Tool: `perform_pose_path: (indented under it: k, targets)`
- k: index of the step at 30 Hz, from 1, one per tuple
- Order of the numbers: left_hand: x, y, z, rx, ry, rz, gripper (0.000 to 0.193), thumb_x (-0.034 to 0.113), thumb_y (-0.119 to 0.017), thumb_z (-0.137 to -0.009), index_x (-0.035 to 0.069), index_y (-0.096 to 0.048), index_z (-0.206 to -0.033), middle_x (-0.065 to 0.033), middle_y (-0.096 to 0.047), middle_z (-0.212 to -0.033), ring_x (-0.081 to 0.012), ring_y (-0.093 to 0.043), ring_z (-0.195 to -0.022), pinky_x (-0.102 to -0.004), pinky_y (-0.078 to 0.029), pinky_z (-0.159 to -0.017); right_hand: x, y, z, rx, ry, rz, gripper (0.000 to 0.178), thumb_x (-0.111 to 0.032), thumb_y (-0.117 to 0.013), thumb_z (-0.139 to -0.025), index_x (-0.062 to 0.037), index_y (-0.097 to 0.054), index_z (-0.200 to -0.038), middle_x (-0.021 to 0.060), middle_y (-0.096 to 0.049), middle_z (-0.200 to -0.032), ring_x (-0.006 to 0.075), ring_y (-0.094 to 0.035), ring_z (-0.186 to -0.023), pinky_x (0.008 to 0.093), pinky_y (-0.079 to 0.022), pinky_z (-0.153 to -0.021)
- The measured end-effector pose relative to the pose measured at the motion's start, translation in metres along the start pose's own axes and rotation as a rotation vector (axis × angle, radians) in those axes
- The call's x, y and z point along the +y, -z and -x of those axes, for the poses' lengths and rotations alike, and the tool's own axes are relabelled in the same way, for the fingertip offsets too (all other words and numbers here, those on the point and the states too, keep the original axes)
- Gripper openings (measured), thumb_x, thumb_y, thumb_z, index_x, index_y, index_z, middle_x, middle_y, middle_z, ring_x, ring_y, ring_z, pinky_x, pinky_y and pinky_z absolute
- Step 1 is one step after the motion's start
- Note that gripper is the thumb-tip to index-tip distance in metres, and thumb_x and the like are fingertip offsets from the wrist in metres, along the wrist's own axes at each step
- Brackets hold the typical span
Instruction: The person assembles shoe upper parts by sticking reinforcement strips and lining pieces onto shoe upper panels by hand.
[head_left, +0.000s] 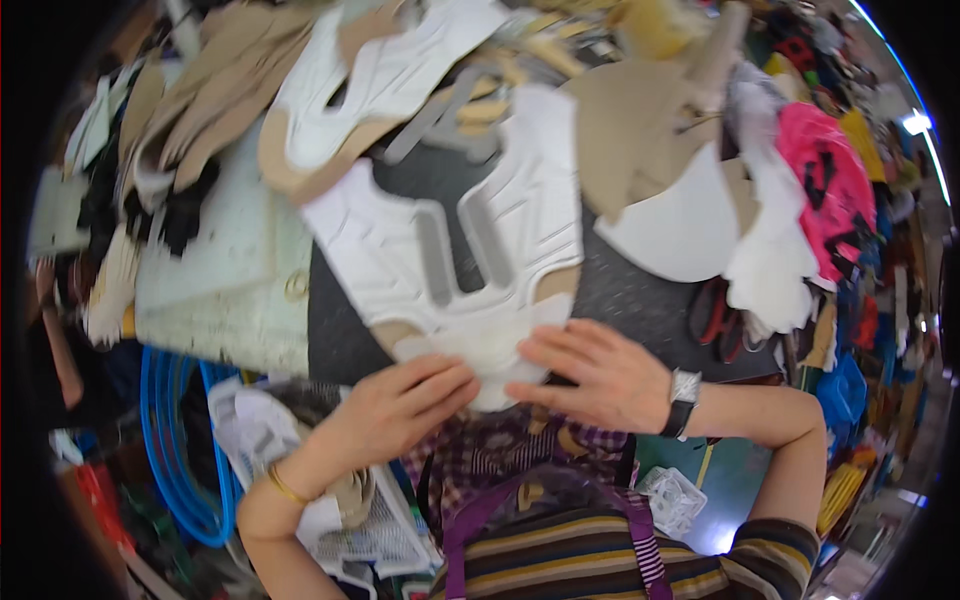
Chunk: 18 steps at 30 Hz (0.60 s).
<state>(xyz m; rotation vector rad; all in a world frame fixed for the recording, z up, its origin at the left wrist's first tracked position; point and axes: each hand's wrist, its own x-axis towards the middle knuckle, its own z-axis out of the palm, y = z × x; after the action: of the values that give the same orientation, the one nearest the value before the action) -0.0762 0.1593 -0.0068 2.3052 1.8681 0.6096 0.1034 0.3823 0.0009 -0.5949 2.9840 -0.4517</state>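
Fingertips: those of the left hand [412, 402] and of the right hand [602, 378] are laid against the near end of a white moulded panel [405, 270], one set at each side.
Grasp: the right fingers are spread, the left ones gathered; whether the edge is pinched from below cannot be told, as the underside is hidden.
Pale band: an off-white band [490, 345] is seen across that near end, with a rounded tongue framed between the two hands.
Panel and fingers: the panel is placed straight beyond the fingertips, away from the body; only its narrow end is touched.
Long axis: it is directed from the torso outward, leaned slightly left, and split into two arms at the far side.
Nearer hand: neither can be singled out, since contact is made by both.
Wrists: a bracelet [285, 484] is worn on the left, a wristwatch [683, 402] on the right.
Dark surface: the panel is backed by a dark work surface [618, 320], and its near end is brought to the front edge.
Beyond: the left arm of the panel is neighboured by a second white panel [415, 62]; to the right, a white rounded piece [680, 230] is overlapped with beige sheeting [630, 125].
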Motion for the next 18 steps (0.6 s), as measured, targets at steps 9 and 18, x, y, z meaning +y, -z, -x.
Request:
perform_pose_path:
  k: [9, 18]
  targets:
    - [0.022, -0.034, 0.001, 0.385, 0.138, 0.105, 0.027, 0.004, -0.065, -0.062, 0.005, -0.066, -0.089, -0.0078, -0.062, -0.09, -0.0268, -0.061, -0.095, -0.0395, -0.053, -0.081, 0.007, -0.005, 0.016, -0.009, -0.001, -0.079, 0.08, -0.044, -0.064, -0.076, -0.011, -0.031, -0.142, 0.012, -0.039, -0.14, 0.025, -0.037, -0.13, 0.0422, -0.028, -0.108]
    - [0.014, -0.029, 0.015, 0.389, 0.154, 0.019, 0.023, 0.009, -0.068, -0.065, 0.003, -0.063, -0.086, -0.0089, -0.061, -0.094, -0.0277, -0.06, -0.096, -0.0379, -0.053, -0.082, 0.066, 0.032, 0.027, 0.226, -0.477, 0.686, 0.04, -0.008, -0.064, -0.069, -0.0037, -0.052, -0.107, 0.0108, -0.054, -0.116, 0.0262, -0.051, -0.109, 0.0351, -0.044, -0.084]
